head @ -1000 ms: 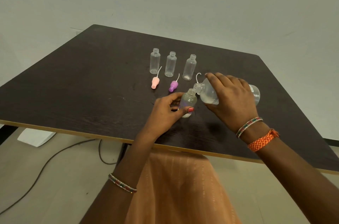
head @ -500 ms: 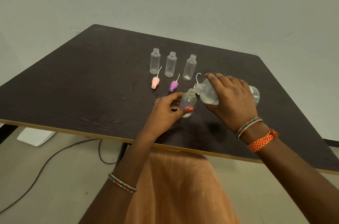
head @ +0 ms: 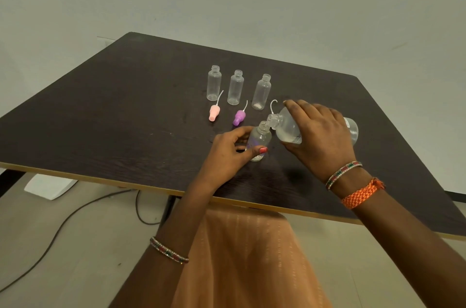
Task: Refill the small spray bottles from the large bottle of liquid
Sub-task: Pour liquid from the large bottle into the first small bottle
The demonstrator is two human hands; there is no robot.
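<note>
pouring from the large clear plastic bottle (head: 290,128), tipped in the right hand's (head: 320,136) curled fingers, risks spilling: its mouth sits just over the narrow neck of the small clear spray bottle (head: 259,137), pinched upright by the left hand (head: 227,156) near the dark wooden table's (head: 126,118) near edge, and a slight tilt or overfill would wet it.

Almost nothing has moved: the right hand (head: 320,136) keeps the large bottle (head: 290,130) tipped at the small bottle's (head: 259,138) mouth.
</note>
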